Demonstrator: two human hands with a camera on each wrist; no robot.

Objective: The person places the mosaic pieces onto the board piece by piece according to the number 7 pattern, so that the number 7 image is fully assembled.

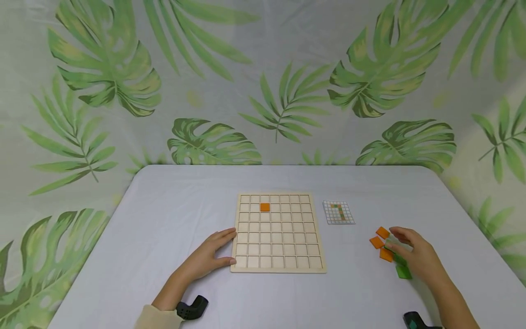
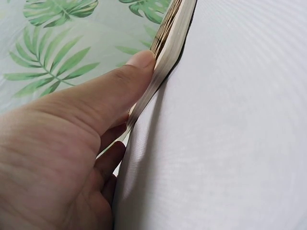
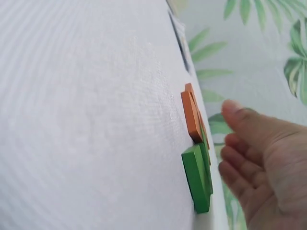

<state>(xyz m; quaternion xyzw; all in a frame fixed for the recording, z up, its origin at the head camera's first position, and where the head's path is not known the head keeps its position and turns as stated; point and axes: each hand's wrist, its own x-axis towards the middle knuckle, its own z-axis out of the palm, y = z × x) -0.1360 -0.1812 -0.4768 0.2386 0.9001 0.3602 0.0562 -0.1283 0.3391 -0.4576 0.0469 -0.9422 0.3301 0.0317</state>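
A square wooden grid board (image 1: 265, 250) lies on the table, with one orange tile (image 1: 265, 207) in a cell near its top. My left hand (image 1: 207, 253) rests at the board's left edge, fingertips and thumb touching the rim; in the left wrist view the thumb (image 2: 139, 62) presses on that edge. At the right, my right hand (image 1: 419, 256) hovers over a small pile of tiles, fingers loosely bent. Orange tiles (image 3: 192, 117) and green tiles (image 3: 195, 177) lie below it, partly hidden by the hand in the head view. In the right wrist view nothing sits between thumb and fingers.
A small pattern card (image 1: 339, 212) with a printed grid and colored squares lies between the board and the tiles. White cloth covers the table (image 1: 185, 192). A leaf-patterned curtain (image 1: 287, 91) stands behind it.
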